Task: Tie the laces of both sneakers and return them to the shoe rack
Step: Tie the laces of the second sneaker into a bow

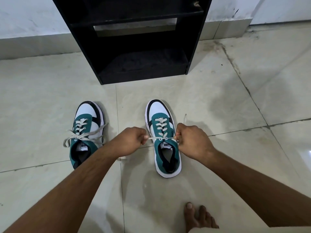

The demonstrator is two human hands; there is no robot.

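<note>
Two green, white and black sneakers stand on the tiled floor, toes pointing at the black shoe rack. The left sneaker has its laces crossed in a loose bow over the tongue. Over the right sneaker, a lace is stretched taut across the top eyelets. My left hand pinches its left end and my right hand pinches its right end, pulling apart sideways. A loose lace tail trails on the floor behind my right hand.
The shoe rack stands against a white wall, its bottom shelf holding nothing. A bare foot rests on the floor at the lower right. Pale floor tiles spread around the sneakers.
</note>
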